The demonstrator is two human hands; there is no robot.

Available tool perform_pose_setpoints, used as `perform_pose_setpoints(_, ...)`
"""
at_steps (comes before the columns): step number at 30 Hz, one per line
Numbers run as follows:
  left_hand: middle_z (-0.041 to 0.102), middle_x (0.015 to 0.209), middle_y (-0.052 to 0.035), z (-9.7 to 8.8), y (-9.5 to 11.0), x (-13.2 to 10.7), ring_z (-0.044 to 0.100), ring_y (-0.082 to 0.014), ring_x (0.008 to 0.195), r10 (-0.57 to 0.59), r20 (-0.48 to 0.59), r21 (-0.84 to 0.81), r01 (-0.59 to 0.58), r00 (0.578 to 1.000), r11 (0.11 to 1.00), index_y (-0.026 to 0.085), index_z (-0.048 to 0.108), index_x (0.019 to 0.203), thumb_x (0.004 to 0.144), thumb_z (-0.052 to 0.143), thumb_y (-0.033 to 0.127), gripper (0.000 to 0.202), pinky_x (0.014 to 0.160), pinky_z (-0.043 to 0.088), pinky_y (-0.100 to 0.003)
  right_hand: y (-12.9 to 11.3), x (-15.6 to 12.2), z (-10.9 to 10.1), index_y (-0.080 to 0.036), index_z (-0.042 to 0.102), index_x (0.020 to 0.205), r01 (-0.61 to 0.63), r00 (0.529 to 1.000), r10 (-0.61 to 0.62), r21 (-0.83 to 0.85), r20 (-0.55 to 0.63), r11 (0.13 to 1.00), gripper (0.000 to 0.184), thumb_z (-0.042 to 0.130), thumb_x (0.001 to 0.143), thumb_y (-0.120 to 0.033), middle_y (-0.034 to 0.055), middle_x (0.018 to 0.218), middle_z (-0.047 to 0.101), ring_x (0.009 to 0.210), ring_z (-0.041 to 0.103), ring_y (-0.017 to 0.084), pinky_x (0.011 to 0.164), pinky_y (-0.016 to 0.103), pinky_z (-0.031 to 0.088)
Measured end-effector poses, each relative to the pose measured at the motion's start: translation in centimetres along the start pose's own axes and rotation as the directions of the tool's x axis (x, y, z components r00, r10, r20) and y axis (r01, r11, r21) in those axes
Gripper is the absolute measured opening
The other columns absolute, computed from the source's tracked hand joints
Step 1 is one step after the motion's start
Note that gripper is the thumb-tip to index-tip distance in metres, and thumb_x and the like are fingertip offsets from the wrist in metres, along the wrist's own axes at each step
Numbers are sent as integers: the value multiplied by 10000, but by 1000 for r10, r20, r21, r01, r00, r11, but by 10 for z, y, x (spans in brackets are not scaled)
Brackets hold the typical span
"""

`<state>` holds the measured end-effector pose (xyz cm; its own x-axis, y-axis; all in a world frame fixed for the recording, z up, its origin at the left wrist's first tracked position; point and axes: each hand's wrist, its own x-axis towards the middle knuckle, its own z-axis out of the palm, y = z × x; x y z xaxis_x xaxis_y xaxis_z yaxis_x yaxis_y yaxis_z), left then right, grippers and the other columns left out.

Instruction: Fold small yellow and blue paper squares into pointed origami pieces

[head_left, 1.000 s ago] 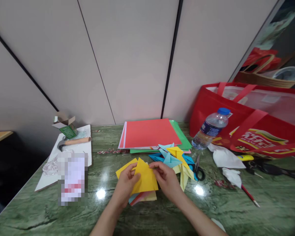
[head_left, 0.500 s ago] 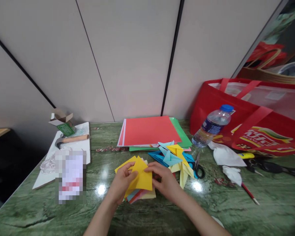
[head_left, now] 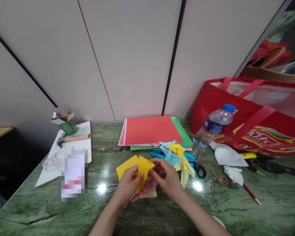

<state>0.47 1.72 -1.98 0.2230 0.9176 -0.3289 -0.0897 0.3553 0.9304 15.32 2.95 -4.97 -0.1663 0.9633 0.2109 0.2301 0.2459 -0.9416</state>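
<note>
Both my hands hold a folded yellow paper [head_left: 144, 167] just above the green marble table [head_left: 162, 213]. My left hand [head_left: 127, 185] pinches its lower left part, fingers closed on it. My right hand [head_left: 168, 178] grips its right edge. Under them lies a small stack of coloured paper squares [head_left: 144, 194], with another yellow sheet [head_left: 125, 167] at the left. Just beyond my right hand sits a pile of folded blue and yellow paper shapes [head_left: 175, 155].
A stack of red and green sheets [head_left: 151, 131] lies at the back. Scissors [head_left: 199, 167], a water bottle [head_left: 215, 126], a red bag [head_left: 255, 114], crumpled tissues [head_left: 227, 157] and a pencil [head_left: 252, 194] are on the right. A white board [head_left: 85, 146] with a hammer [head_left: 72, 138] is at the left.
The yellow paper has been folded narrower between my hands and tilted up; the coloured squares beneath show more. My hands stayed in the same place.
</note>
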Motion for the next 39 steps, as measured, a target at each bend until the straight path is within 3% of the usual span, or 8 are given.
perform_pose_setpoints(9,649,672,-61,0,-2,-6,602,-175,546,-10,55,-27,12,998,1000,138,616,878,736,462,585,494,494,488,-276,-3,0,-1,-216,563,960,9,999,-9,-1,-44,1000,218,536,748,-168,47,884,630,715,611,177,580,272,516)
perform_pose_setpoints(12,603,987,-86,1,-5,-7,613,-204,743,36,74,-7,-35,997,999,192,491,1106,624,673,464,583,529,512,-269,-4,0,0,-213,559,961,-1,999,2,24,-50,1000,215,537,752,-170,49,887,625,698,613,175,575,276,522)
perform_pose_setpoints(15,530,1085,-101,5,-7,-5,605,-174,708,9,-24,6,-8,1000,1000,221,329,1213,610,715,339,726,517,525,-277,-4,-1,0,-214,558,963,5,999,-4,22,-47,1000,219,543,750,-166,54,890,622,730,609,184,591,284,525)
perform_pose_setpoints(19,567,788,-1,8,-3,-2,548,-117,496,83,-137,-57,-92,987,994,219,287,1220,686,640,325,649,394,473,-230,-3,-1,1,-223,545,1044,34,999,-34,39,-3,999,274,521,777,-169,61,914,596,771,596,183,600,275,528)
perform_pose_setpoints(23,519,533,51,4,4,-3,437,-65,363,17,-111,-180,-37,994,983,158,488,994,697,644,332,378,298,319,-143,-4,-1,1,-255,462,1208,98,995,-98,32,1,995,401,477,814,-177,96,1132,495,921,560,195,655,285,537)
perform_pose_setpoints(26,567,564,7,-1,5,-4,391,-21,333,-121,58,-352,134,991,926,119,557,790,724,632,328,232,285,239,-122,-6,-1,-3,-263,497,1178,175,984,-176,-87,-11,981,365,481,821,-188,89,1215,454,1114,457,235,862,383,467)
perform_pose_setpoints(31,633,711,-62,-6,1,-4,582,-95,555,-208,181,-507,272,961,818,89,615,865,738,638,244,202,431,409,-145,-8,-1,-5,-236,514,1114,220,975,-222,-124,-1,967,271,475,846,-226,87,1204,506,1146,444,231,957,416,375)
perform_pose_setpoints(39,666,721,-63,0,4,-4,598,-129,573,-141,58,-420,153,988,895,92,638,882,678,688,177,226,524,485,-227,-8,-4,-1,-227,492,1092,72,997,-73,48,9,996,273,518,820,-219,61,1060,600,994,553,198,843,327,447)
